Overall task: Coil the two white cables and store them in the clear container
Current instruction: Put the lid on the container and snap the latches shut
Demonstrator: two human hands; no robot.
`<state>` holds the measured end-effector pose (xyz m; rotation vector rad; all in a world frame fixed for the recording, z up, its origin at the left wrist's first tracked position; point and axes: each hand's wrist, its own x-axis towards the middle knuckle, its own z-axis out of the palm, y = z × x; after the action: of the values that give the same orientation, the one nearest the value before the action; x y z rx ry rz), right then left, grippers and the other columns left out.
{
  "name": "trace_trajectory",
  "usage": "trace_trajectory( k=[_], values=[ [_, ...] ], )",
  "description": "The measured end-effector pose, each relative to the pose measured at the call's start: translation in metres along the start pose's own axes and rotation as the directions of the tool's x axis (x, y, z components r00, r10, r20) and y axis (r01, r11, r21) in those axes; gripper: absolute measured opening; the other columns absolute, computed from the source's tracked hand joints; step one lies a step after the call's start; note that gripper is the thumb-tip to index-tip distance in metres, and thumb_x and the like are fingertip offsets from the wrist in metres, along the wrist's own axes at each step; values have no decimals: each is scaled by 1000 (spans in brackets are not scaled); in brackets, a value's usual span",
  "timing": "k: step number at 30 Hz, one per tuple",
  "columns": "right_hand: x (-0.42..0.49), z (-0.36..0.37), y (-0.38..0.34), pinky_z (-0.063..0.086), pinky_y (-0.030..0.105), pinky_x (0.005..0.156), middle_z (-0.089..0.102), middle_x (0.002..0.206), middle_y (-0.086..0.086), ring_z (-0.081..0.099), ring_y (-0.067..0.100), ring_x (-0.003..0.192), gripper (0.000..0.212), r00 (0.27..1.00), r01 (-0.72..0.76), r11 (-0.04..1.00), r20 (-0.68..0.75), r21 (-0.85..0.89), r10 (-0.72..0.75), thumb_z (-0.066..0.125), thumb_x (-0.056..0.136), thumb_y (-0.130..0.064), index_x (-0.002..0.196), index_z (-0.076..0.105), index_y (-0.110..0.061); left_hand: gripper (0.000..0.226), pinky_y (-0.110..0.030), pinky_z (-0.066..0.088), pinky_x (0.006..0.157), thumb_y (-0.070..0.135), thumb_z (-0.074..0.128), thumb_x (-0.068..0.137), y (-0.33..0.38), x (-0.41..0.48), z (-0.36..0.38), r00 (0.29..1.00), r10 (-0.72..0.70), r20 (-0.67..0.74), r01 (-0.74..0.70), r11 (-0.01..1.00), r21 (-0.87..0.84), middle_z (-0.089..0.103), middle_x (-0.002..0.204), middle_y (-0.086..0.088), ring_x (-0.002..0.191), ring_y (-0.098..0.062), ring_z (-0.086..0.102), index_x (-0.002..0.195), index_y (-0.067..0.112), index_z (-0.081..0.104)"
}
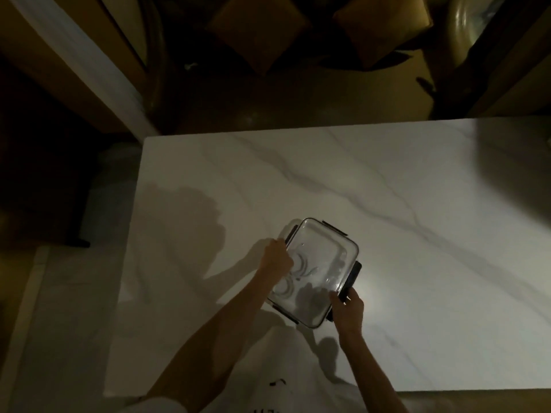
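Observation:
A clear container (323,248) with a clear lid and dark latches lies on the white marble table (387,204). Through the lid I see two coiled white cables, one (301,265) near the middle left and one (283,289) nearer to me. My left hand (275,256) grips the container's left edge by a latch. My right hand (348,308) holds the near right corner, fingers curled at the dark latch (353,277) on the right side.
The table's left edge runs close to the container. Beyond the far edge lie a dark floor and brown cushions (259,31). A small dark object (277,382) lies at the table's near edge.

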<state>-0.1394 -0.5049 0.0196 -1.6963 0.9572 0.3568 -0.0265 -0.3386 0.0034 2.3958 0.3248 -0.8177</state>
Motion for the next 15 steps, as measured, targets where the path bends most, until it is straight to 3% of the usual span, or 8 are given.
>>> trace_trajectory(
  k=[3,5,8,10,12,13,15],
  values=[
    [9,2,0,54,26,64,67,97,6,65,22,84,23,998,-49,999,41,-22,49,60,86,-8,109,60,-10,39,-44,54,86,1,54,73,-13,4,8,999,-9,-37,7,997,-73,61,109,-19,99,-35,61,111,4,58],
    [11,7,1,57,33,70,69,101,6,66,24,88,27,998,-63,994,13,-92,64,61,84,-12,111,61,-13,34,-44,54,84,4,54,73,-24,5,12,999,-11,-38,7,994,-107,65,103,-17,96,-34,64,106,5,62],
    [7,8,-11,50,31,71,67,94,4,65,23,84,22,999,44,969,5,-243,-44,56,84,-10,104,61,-16,14,-38,53,75,0,55,73,-39,-11,10,998,-67,-10,65,990,-125,65,85,-13,87,-31,64,85,3,62],
    [18,8,-27,44,28,72,63,92,4,63,25,87,23,987,154,925,102,-346,-126,55,85,-10,107,61,-12,6,-35,51,67,-2,56,72,-48,-35,5,991,-121,64,129,980,-153,63,75,-12,81,-31,65,74,3,58],
    [42,13,-43,46,31,83,61,115,8,59,28,109,38,939,323,813,268,-484,-214,54,89,-16,126,54,-9,16,-37,55,71,10,64,77,-56,-56,4,975,-158,158,180,974,-137,70,90,-16,88,-30,68,90,1,64],
    [54,18,-50,44,36,95,52,135,11,50,29,124,48,906,416,699,331,-582,-264,52,91,-22,137,44,-11,25,-35,53,73,19,66,81,-58,-66,4,970,-173,172,191,976,-99,70,99,-14,93,-27,67,100,3,64],
    [69,27,-43,33,45,110,29,154,17,29,35,141,63,861,492,413,360,-767,-358,48,91,-33,148,26,-14,37,-35,50,85,32,58,90,-65,-77,10,991,-132,32,128,985,118,64,117,-10,106,-24,61,118,8,57]
  ],
)
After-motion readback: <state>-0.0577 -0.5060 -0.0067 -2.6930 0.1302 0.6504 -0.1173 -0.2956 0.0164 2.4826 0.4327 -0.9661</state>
